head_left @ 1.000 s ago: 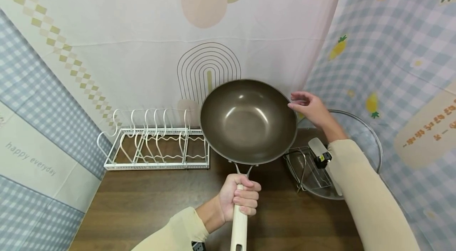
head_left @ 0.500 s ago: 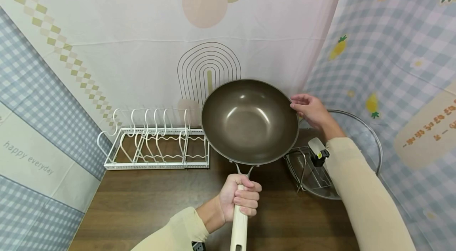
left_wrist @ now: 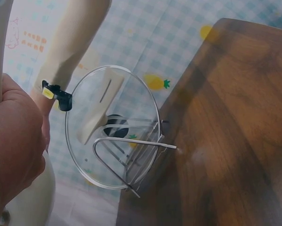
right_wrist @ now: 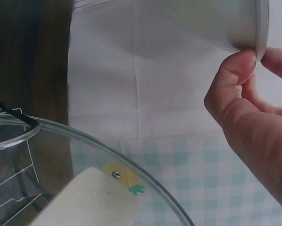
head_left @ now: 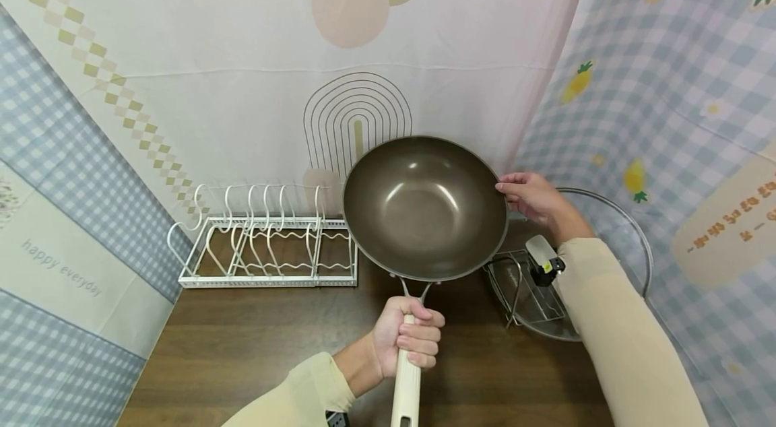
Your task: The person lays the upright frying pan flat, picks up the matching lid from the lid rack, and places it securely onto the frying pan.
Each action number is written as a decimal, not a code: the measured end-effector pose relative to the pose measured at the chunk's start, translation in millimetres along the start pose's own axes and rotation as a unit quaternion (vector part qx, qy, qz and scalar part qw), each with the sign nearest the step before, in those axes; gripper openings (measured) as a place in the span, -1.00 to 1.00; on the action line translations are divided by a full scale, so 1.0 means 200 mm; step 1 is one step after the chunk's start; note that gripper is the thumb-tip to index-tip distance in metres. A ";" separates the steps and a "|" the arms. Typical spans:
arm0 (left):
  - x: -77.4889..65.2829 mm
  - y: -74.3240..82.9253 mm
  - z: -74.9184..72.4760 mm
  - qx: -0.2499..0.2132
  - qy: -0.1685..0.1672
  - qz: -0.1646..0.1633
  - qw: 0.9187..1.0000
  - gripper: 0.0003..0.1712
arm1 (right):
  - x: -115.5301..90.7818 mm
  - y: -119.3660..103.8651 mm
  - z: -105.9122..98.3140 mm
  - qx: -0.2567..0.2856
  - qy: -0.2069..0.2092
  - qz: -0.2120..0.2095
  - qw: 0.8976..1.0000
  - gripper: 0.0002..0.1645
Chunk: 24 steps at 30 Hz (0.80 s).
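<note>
A deep wok (head_left: 424, 211) with a brown inside hangs over the table, its bowl tilted toward the head camera. My left hand (head_left: 411, 333) is wrapped around its long cream handle (head_left: 407, 390). At the right edge, my right hand (head_left: 530, 194) pinches the rim. The right wrist view shows the thumb (right_wrist: 244, 63) on the cream outer side of the wok (right_wrist: 216, 23) and a finger across the rim. Below the right forearm a glass lid (head_left: 646, 255) leans upright in a wire stand (head_left: 515, 292).
A white rack (head_left: 267, 282) with several curved dividers stands at the back left of the wooden table (head_left: 273, 326). Patterned cloths hang behind and on both sides. The lid's long cream handle (left_wrist: 103, 103) shows in the left wrist view.
The right hand has come in to the wok's right edge and now holds the rim between thumb and fingers. The wok has shifted slightly right; the left hand keeps its grip.
</note>
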<state>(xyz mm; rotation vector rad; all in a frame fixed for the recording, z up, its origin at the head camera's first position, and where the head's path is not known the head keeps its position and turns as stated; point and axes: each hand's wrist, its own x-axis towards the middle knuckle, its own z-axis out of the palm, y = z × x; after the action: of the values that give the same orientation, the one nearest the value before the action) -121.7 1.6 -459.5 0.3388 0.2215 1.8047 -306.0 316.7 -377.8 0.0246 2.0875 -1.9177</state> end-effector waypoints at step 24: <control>-0.03 0.00 0.00 0.062 0.130 0.017 0.989 -0.64 | -0.02 -0.01 -0.01 -0.063 -0.004 0.010 0.998 -0.85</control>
<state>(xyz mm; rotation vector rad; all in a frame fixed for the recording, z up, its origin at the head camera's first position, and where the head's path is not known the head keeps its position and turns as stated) -120.0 -3.9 -459.3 0.1945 0.5156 1.8712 -303.9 319.4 -375.8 0.0092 2.1889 -1.7688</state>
